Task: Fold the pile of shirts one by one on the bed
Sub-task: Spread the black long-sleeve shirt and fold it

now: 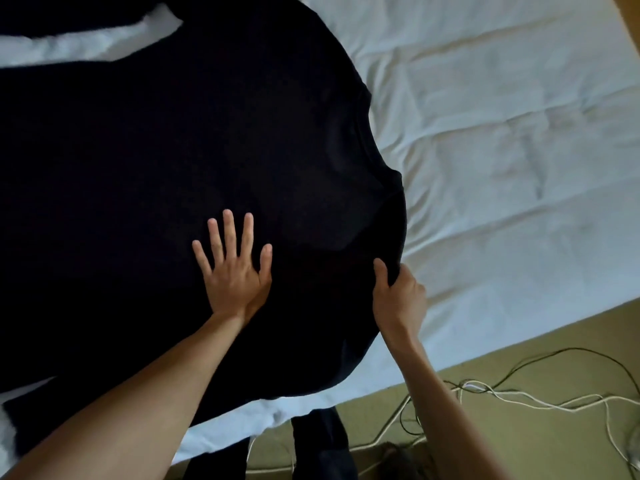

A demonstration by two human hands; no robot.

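Note:
A large black shirt [166, 150] lies spread flat over the white bed [502, 133], with its collar toward the right. My left hand [233, 268] rests flat on the cloth near the middle, fingers spread, holding nothing. My right hand [398, 296] pinches the shirt's near right edge by the shoulder and sleeve, thumb on top and fingers tucked under the fabric. More black cloth [69, 15] lies at the far left beyond a strip of white sheet.
The bed's near edge runs diagonally at lower right. Beyond it is an olive floor [536, 445] with tangled black and white cables [502, 393]. Dark cloth [322, 445] hangs below the bed edge near my body.

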